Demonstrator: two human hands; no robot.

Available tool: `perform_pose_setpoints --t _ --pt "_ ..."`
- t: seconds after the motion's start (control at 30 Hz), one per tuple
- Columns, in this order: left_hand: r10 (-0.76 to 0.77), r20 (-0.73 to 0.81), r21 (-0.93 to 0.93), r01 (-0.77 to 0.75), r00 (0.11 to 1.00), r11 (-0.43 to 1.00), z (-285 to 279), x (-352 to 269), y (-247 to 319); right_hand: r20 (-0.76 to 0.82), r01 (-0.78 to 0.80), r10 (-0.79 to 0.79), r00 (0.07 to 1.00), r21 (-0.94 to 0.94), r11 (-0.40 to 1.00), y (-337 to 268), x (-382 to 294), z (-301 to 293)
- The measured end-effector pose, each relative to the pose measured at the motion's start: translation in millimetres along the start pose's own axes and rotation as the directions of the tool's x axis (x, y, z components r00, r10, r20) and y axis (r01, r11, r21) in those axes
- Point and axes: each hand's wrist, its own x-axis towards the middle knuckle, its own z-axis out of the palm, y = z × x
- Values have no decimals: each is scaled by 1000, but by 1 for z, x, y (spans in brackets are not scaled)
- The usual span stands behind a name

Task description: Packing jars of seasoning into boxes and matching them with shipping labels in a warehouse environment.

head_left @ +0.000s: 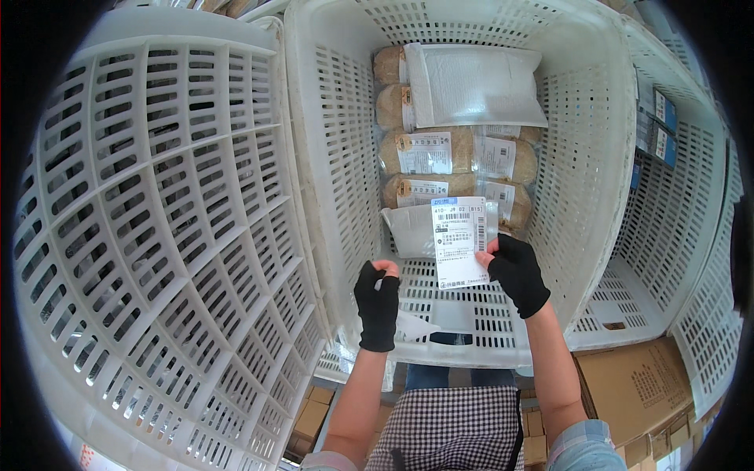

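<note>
My right hand (515,274), in a black fingerless glove, pinches the right edge of a white printed shipping label (459,244). My left hand (379,306), gloved alike, is curled to the left of the label, with a small whitish bit at its fingers; whether it grips this I cannot tell. Both hands are over a white perforated plastic crate (412,356). Inside it lie clear-wrapped packs of tan, grainy contents (427,152) with labels. A white padded mailer (480,85) rests on the far packs, and another pale mailer (409,229) lies partly behind the label.
A white slatted crate (218,141) stands on its side at the left. To the right, another perforated crate (683,235) holds blue-and-dark boxes (664,141). A cardboard box (636,388) is below it. White paper (415,327) lies near the main crate's front wall.
</note>
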Motion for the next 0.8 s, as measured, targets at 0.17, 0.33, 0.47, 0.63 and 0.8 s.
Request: perform_pose_setpoints --t 0.17,0.33,0.47,0.63,0.8 --pt "19 -161 -107 -37 987 994 -3 0 -13 7 7 -7 1000 61 998 0 2 0" --pt "103 -10 22 -103 995 994 0 -7 18 -16 -21 22 1000 65 998 -2 2 -1" --pt "291 325 100 -338 900 936 4 -19 48 -4 -9 9 1000 35 999 -3 2 1" --pt "280 400 136 -358 873 924 16 -20 52 -2 -3 3 1000 14 1000 -4 4 3" --pt "267 406 122 -341 874 932 21 -19 56 -14 10 -9 1000 36 999 -1 7 2"
